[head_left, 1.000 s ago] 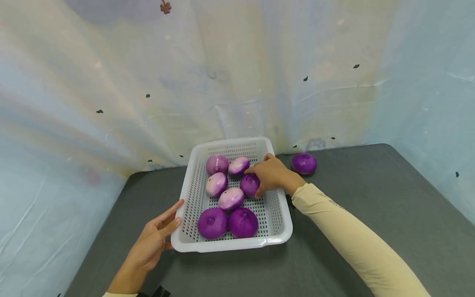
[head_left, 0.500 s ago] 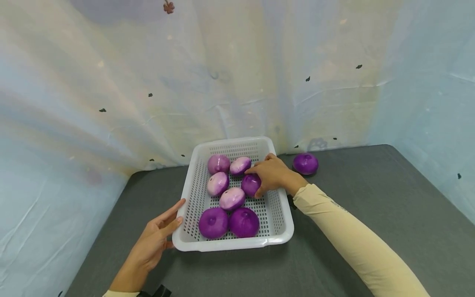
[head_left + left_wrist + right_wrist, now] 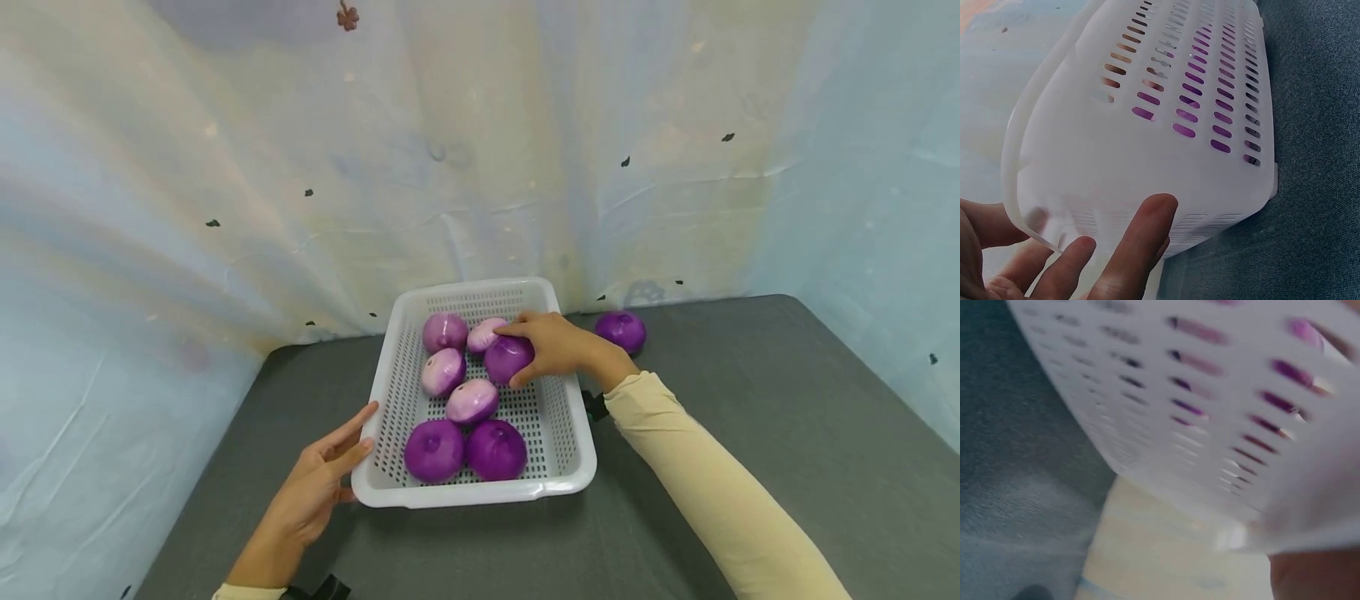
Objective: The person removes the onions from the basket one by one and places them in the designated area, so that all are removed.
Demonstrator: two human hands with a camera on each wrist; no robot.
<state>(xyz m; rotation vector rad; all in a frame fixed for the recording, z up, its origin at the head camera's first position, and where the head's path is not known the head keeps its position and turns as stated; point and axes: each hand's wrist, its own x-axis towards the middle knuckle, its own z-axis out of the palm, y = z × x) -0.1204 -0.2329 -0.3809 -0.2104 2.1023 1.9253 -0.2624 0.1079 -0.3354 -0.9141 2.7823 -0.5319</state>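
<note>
A white slotted plastic basket [image 3: 382, 350] holds several purple onions, some with pale pink tops. My left hand [image 3: 311, 492] grips the basket's near left side; in the left wrist view its fingers [image 3: 1141, 244] lie along the outer wall, a digit behind the rim. Reaching over the right rim, my right hand [image 3: 555, 342] holds a dark purple onion [image 3: 507, 360] between thumb and fingers, above the basket floor. A pale-topped onion [image 3: 483, 335] is partly hidden behind those fingers. Two dark onions, one of them a round onion [image 3: 497, 450], sit at the near end.
Another purple onion [image 3: 621, 331] lies on the dark grey table [image 3: 720, 400] right of the basket, near the back edge. A pale patterned curtain [image 3: 480, 167] hangs behind the table and along both sides. Black camera mounts show at both wrists.
My right hand has raised the dark purple onion and shifted it slightly toward the back of the basket. My left hand keeps its hold on the basket.
</note>
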